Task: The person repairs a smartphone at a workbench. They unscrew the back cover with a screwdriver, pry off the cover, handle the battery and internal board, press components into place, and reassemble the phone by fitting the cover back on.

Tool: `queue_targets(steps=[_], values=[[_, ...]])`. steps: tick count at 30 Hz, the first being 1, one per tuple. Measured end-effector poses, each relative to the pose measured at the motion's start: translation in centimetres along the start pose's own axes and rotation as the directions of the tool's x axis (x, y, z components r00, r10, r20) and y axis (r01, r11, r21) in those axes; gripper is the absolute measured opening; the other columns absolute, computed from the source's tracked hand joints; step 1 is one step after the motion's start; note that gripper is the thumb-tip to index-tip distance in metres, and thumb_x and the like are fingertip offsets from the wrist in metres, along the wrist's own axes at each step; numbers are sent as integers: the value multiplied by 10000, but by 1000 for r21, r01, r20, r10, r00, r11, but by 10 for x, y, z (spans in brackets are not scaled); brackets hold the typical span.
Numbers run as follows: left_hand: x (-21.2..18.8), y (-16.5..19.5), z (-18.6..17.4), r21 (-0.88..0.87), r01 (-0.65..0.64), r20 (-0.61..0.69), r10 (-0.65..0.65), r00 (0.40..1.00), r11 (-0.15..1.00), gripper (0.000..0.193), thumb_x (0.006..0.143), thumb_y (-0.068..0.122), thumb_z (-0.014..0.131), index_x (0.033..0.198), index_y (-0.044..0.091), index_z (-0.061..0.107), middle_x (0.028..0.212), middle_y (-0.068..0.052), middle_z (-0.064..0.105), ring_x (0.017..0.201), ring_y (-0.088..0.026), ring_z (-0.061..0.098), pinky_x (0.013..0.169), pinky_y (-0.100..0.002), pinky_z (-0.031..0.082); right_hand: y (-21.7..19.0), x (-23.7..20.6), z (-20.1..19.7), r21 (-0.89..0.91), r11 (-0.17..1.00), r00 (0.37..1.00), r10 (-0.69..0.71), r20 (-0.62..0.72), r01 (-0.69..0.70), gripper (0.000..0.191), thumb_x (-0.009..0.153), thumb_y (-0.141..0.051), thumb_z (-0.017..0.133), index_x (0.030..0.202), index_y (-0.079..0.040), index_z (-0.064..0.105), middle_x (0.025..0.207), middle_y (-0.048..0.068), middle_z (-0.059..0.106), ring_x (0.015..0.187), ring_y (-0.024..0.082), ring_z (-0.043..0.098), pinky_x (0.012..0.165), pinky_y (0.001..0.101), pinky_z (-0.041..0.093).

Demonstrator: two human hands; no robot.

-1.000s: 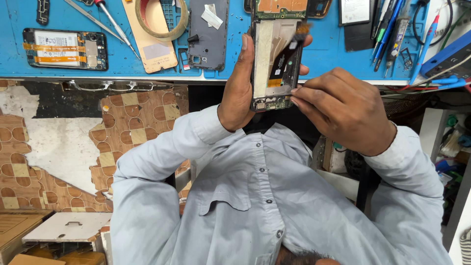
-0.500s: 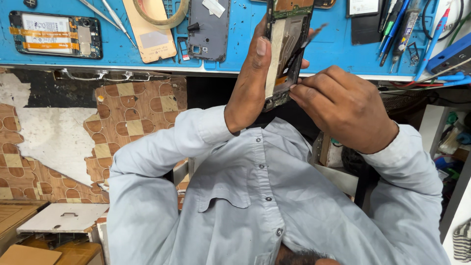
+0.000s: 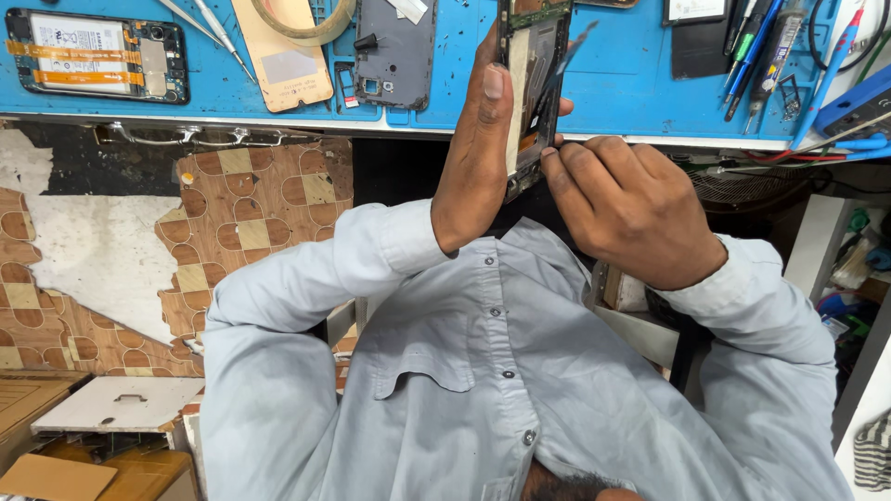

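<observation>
Gripping an opened phone [image 3: 531, 88] edge-on above the near edge of the blue work mat [image 3: 613, 74], the left hand [image 3: 478, 153] wraps its long side, thumb flat along the frame; the right hand [image 3: 626, 204] is curled w/ fingertips pinched on the phone's lower edge, though whether it holds a tool can't be told. The phone's top is cut off by the frame, and its innards are seen too obliquely to sort out. Head view only: mat is crowded, w/ a second opened phone [image 3: 97, 54] far left, tweezers [image 3: 218, 32], a tan back cover [image 3: 283, 60] under a tape roll [image 3: 311, 19], and a grey back cover [image 3: 394, 51] just left of the held phone; pens & drivers [image 3: 770, 51] right. Free room is mostly a bare blue patch right of the phone. Below the bench edge: patterned floor [image 3: 241, 213], worn pale in patches, cardboard boxes [image 3: 56, 464] at lower left.
</observation>
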State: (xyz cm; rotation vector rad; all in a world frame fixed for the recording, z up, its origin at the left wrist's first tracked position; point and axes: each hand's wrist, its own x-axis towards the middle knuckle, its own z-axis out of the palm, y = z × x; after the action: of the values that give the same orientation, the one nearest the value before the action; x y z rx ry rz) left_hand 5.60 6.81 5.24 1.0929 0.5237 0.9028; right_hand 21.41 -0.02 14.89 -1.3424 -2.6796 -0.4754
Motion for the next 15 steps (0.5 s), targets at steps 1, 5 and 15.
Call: queue_targets(steps=[1, 5, 15], values=[[0, 0, 0, -4, 10, -9, -10, 1000, 1000, 776, 1113, 709, 250, 1656, 164, 149, 1447, -154, 541, 1140, -225, 661, 952, -355, 637, 0, -1, 2, -20, 1000, 1000, -8, -3, 7, 190, 948, -65, 729, 1118, 15, 752, 974, 56, 670, 896, 161, 639, 704, 275, 512], [3, 1, 0, -13, 33, -26, -33, 999, 999, 801, 1089, 711, 251, 1666, 161, 166, 1446, -147, 541, 1149, -242, 681, 958, -382, 650, 2, -2, 5, -77, 996, 999, -39, 9, 40, 188, 942, -78, 732, 1104, 13, 760, 942, 51, 665, 864, 155, 635, 679, 269, 502], [10, 4, -2, -32, 93, -12, -93, 996, 995, 845, 1063, 725, 265, 1681, 151, 205, 1410, -159, 598, 1106, -248, 727, 936, -391, 670, 13, 0, 5, 225, 974, 1000, 10, -16, -7, 149, 955, -81, 777, 1065, -1, 717, 975, 61, 677, 846, 197, 629, 694, 326, 519]])
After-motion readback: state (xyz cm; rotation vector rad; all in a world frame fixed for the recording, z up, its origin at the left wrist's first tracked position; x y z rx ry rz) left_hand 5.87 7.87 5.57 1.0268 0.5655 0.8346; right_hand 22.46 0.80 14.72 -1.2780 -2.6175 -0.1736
